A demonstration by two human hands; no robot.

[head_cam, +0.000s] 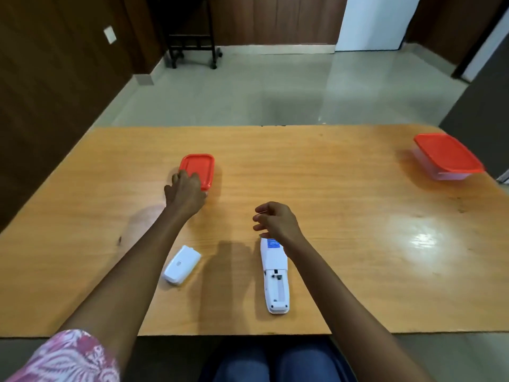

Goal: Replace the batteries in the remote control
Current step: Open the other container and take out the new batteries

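Observation:
A white remote control [274,274] lies face down on the wooden table [330,216], its battery compartment uncovered and looking empty. Its white battery cover [181,265] lies apart to the left. My left hand [184,191] rests on the near edge of a small container with a red lid [199,168], fingers curled over it. My right hand [275,220] hovers just above the remote's far end, fingers loosely curled and holding nothing. No batteries are visible.
A second, larger clear container with a red lid [446,157] stands at the far right of the table. The table's near edge runs just above my lap. A black wheeled stand [192,48] is on the floor beyond.

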